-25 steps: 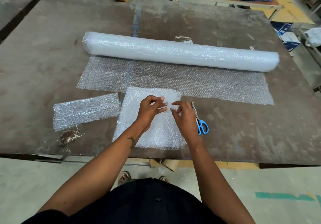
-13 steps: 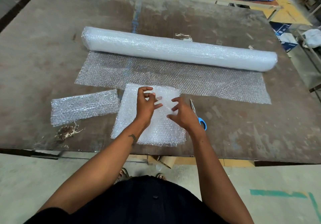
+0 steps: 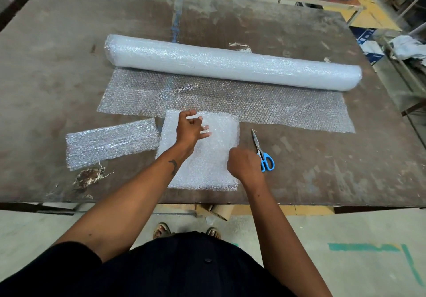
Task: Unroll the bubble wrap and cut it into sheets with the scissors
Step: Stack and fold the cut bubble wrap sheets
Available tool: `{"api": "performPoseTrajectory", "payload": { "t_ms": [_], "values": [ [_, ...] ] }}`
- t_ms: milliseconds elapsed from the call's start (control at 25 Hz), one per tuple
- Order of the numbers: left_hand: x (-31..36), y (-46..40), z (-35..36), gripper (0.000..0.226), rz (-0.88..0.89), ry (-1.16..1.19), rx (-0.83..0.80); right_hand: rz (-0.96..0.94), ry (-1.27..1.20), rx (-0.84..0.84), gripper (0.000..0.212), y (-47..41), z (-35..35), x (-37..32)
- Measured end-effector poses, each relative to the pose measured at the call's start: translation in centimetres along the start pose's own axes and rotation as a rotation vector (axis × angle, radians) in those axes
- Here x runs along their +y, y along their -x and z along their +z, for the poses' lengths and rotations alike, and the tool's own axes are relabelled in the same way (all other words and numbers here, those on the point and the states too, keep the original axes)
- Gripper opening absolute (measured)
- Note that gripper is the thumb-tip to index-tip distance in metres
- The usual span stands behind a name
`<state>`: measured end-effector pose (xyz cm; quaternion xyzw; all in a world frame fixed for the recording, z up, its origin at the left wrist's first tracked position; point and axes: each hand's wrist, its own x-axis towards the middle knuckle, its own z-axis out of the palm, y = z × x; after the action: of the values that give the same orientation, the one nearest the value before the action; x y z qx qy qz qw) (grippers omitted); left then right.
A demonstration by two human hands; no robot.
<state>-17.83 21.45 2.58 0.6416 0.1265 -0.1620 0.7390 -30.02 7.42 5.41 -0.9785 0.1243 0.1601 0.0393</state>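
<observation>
From the head camera, a big bubble wrap roll (image 3: 232,62) lies across the brown table (image 3: 57,66). A flat unrolled part (image 3: 230,99) spreads out from it toward the person. A stack of cut sheets (image 3: 214,158) sits near the table edge. The left hand (image 3: 190,129) rests on top of the stack, fingers loose and spread. The right hand (image 3: 244,166) is curled into a fist over the stack's right side; I cannot tell if it pinches anything. The blue-handled scissors (image 3: 261,151) lie just beside that hand. A folded strip (image 3: 110,141) lies to the left.
</observation>
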Motion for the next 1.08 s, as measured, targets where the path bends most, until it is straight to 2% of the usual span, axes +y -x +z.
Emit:
{"api": "performPoseTrajectory", "payload": {
  "t_ms": [120, 160, 200, 240, 360, 400, 480, 640, 720, 880, 1000, 1080],
  "values": [
    [-1.1, 1.5, 0.8, 0.09, -0.072, -0.246, -0.073, 0.03, -0.035, -0.039, 0.013, 0.8, -0.6, -0.5],
    [-1.5, 2.2, 1.1, 0.098, -0.091, -0.338, -0.088, 0.023, -0.043, -0.039, 0.006, 1.0, -1.0, -0.9],
    [-1.9, 2.6, 1.2, 0.096, -0.085, -0.408, -0.109, 0.012, -0.044, -0.04, 0.005, 1.1, -1.1, -1.2],
    [-2.5, 2.7, 1.3, 0.085, -0.055, -0.454, -0.132, -0.006, -0.043, -0.039, 0.011, 1.3, -1.3, -1.7],
    [-2.8, 2.6, 1.3, 0.027, 0.034, -0.463, -0.163, -0.039, -0.109, -0.038, 0.058, 1.0, -0.9, -3.0],
    [-2.4, 2.4, 1.1, 0.017, 0.022, -0.444, -0.164, -0.032, -0.173, -0.051, 0.073, 0.8, -0.5, -3.2],
    [-1.8, 1.7, 0.5, 0.015, -0.052, -0.392, -0.213, 0.03, -0.305, -0.035, 0.084, 0.3, 0.0, -2.8],
    [-1.0, 0.5, -0.3, 0.025, -0.131, -0.319, -0.293, 0.299, -0.751, 0.124, 0.088, -1.0, 1.8, 0.2],
    [-0.9, 0.5, -0.6, 0.025, -0.111, -0.34, -0.305, 0.334, -1.044, 0.1, 0.068, -1.6, 1.5, 1.4],
    [-1.7, 0.5, -0.5, 0.026, -0.08, -0.349, -0.303, 0.256, -1.518, 0.027, 0.035, -2.3, 1.2, 1.6],
    [-2.3, 0.2, -0.9, 0.026, 0.032, -0.393, -0.217, 0.252, -1.422, 0.177, 0.017, -3.3, 2.7, 1.6],
    [-2.4, 0.1, -1.4, 0.027, 0.092, -0.459, -0.164, 0.303, -1.157, 0.278, 0.013, -4.3, 3.8, 2.0]
  ]
}}
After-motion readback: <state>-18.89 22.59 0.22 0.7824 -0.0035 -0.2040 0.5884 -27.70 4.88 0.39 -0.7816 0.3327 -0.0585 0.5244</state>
